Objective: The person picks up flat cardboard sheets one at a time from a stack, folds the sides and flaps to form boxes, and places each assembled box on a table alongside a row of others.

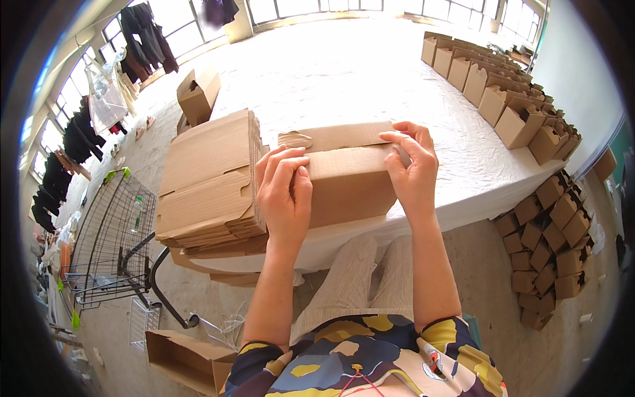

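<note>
A brown cardboard box [350, 188] sits in front of me at the near edge of the white-covered table [331, 86]. A narrow slot runs along its top, between a far flap [344, 137] and the near panel. My left hand [284, 192] has its fingers curled over the box's left top corner, by a small tab [295, 140]. At the right end, my right hand [413, 162] pinches the flap's edge between thumb and fingers. Just left of the box lies a tall stack of flat, folded cardboard [205, 175], close beside my left hand.
Rows of made-up boxes [496, 92] line the table's right side. More boxes [546, 241] are piled on the floor at right. A wire cart [109, 238] stands left, and an open box [188, 357] lies on the floor. Clothes [145, 40] hang near the windows.
</note>
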Action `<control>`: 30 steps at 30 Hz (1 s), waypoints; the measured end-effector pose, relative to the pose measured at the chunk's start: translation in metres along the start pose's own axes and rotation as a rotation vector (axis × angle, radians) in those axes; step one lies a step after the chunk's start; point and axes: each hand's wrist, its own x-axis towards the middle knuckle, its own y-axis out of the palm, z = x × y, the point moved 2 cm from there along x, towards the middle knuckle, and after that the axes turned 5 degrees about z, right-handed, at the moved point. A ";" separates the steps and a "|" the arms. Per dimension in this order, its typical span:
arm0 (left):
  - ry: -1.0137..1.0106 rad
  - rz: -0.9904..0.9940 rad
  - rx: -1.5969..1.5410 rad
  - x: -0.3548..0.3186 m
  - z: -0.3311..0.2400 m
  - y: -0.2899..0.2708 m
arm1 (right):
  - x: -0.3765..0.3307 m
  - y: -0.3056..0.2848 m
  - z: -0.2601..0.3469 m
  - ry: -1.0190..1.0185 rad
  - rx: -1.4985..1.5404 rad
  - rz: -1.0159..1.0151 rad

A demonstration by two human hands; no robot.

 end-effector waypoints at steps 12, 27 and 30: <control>0.052 -0.015 -0.003 0.001 0.004 0.002 | -0.022 0.010 0.029 -0.384 -0.430 0.019; -0.077 -0.059 -0.126 -0.011 0.011 0.006 | -0.028 -0.014 0.002 -0.326 -0.280 0.010; -0.126 -0.096 -0.145 -0.014 0.005 0.006 | -0.032 -0.012 -0.006 -0.250 -0.112 -0.016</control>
